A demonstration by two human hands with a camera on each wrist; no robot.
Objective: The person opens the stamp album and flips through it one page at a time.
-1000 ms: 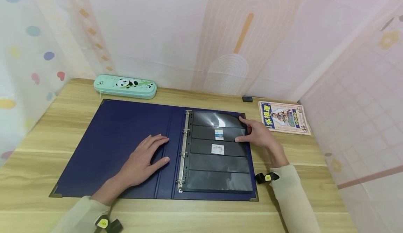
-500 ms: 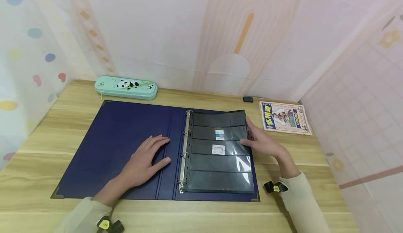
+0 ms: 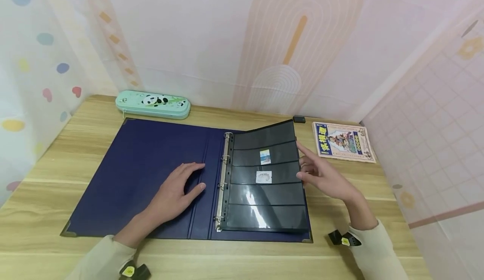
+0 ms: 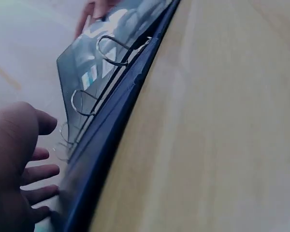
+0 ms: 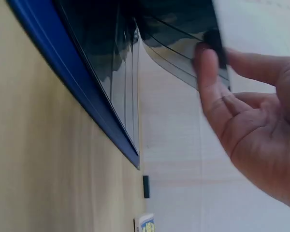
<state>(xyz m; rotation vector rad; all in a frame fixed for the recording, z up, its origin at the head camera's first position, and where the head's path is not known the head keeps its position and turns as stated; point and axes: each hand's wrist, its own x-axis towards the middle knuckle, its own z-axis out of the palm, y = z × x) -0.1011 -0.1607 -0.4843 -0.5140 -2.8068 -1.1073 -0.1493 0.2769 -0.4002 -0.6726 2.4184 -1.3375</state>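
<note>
Right hand (image 3: 323,177) pinching the top black page (image 3: 245,196) by its raised outer edge, in the navy binder (image 3: 202,196) on the table (image 3: 234,259), while the left hand (image 3: 172,194), fingers loosely spread, is over the left cover (image 3: 140,166)

A plain, pale cream left sleeve (image 3: 99,260) is reaching down to the wrist, and a matching right sleeve (image 3: 378,252) is covering the other arm. A small black left wrist camera (image 3: 141,273) is bearing a yellow label (image 3: 129,271) with tiny dark marks, too small to read; a similar black right wrist camera (image 3: 335,237) is showing its own yellow tag (image 3: 345,241).
</note>
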